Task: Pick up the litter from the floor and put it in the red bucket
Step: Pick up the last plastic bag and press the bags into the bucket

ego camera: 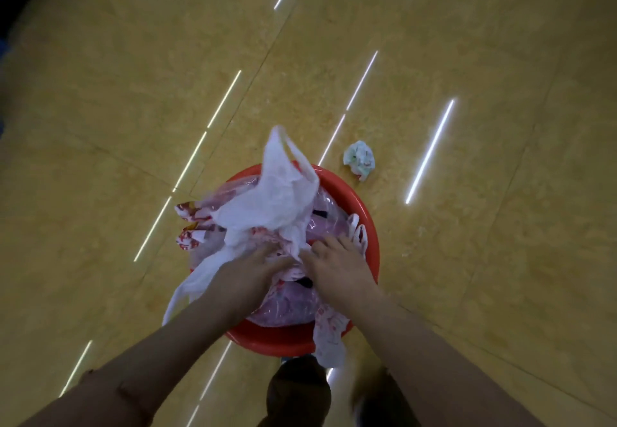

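Note:
The red bucket (369,226) stands on the floor just in front of me, heaped with plastic bags. A white plastic bag (277,199) sticks up from the top of the heap, and printed red-and-white bags (192,226) hang over the rim. My left hand (253,269) and my right hand (337,263) both press flat on the pile with fingers spread, side by side. A crumpled white, green and red wrapper (360,158) lies on the floor beyond the bucket, to the right.
The glossy yellow tiled floor (467,59) reflects strip lights. My dark shoe (297,390) is just below the bucket. A dark edge runs along the far left side of the view.

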Tool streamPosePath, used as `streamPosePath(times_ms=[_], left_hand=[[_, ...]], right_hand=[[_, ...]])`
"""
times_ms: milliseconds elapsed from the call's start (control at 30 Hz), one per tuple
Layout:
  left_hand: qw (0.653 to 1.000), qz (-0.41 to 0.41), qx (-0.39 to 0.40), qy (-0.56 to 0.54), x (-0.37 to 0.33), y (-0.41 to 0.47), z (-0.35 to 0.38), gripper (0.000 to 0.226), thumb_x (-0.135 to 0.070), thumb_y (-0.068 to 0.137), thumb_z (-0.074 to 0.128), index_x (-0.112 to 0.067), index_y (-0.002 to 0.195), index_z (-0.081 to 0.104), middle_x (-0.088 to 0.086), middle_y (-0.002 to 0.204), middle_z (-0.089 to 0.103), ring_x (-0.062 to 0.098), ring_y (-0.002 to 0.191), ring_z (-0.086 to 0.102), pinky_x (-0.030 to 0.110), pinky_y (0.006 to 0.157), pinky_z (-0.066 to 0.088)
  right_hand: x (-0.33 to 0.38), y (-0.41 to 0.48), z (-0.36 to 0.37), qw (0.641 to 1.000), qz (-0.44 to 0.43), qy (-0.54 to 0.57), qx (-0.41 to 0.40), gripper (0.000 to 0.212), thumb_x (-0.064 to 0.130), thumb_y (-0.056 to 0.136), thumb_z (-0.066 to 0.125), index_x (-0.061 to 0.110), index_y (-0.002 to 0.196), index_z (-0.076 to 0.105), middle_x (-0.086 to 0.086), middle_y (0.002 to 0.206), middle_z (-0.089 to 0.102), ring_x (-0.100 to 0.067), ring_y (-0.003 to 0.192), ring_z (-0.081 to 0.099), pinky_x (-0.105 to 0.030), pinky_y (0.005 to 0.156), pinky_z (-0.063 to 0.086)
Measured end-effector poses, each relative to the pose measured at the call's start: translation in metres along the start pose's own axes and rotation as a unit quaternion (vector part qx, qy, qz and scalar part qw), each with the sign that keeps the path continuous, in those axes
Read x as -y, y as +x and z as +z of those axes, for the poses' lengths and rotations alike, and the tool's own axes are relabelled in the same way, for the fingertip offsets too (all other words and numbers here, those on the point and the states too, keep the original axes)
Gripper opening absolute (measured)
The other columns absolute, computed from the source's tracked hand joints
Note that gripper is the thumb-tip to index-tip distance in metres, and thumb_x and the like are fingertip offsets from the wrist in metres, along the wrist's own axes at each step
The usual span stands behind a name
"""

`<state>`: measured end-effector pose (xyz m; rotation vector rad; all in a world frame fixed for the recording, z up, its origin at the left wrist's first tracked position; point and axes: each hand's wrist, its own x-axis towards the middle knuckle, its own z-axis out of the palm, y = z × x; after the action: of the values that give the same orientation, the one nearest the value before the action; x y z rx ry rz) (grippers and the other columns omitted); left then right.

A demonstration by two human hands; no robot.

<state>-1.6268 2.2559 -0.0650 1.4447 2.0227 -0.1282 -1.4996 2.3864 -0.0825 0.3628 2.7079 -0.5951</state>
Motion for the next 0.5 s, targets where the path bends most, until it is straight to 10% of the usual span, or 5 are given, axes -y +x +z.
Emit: streamPosePath(times_ms=[233,400,500], left_hand=[[0.99,-0.084,-0.059,0.092,0.014,0.019,-0.016,0.138,-0.044,0.024,0.093,-0.029,0.145,0.028,0.022,0.149,0.027,0.042,0.136,0.028,0.061,0.098,0.036],[0.991,-0.101,0.029,0.081,0.007,0.055,0.0,0.118,-0.03,0.075,0.074,-0.042,0.14,-0.023,0.008,0.158,-0.003,0.033,0.146,0.001,0.056,0.112,0.018],[0.995,-0.071,-0.009,0.069,0.006,0.078,0.008,0.098,-0.012,0.078,0.067,-0.041,0.147,0.003,0.013,0.15,0.034,0.034,0.134,0.038,0.044,0.085,0.048]], right_hand=[[-0.032,0.006,-0.028,0.998,-0.04,0.034,-0.021,0.048,0.042,0.084,0.049,0.02,0.125,0.054,-0.006,0.118,0.049,-0.027,0.115,0.043,-0.044,0.103,0.028],[-0.079,0.038,-0.058,0.99,0.012,0.075,-0.12,0.066,0.055,0.077,0.038,0.021,0.133,0.048,-0.006,0.12,0.052,-0.025,0.112,0.047,-0.036,0.094,0.032],[-0.105,0.064,-0.057,0.99,0.015,0.067,-0.123,0.068,0.056,0.077,0.038,0.023,0.136,0.045,-0.004,0.127,0.05,-0.025,0.117,0.045,-0.035,0.096,0.031]])
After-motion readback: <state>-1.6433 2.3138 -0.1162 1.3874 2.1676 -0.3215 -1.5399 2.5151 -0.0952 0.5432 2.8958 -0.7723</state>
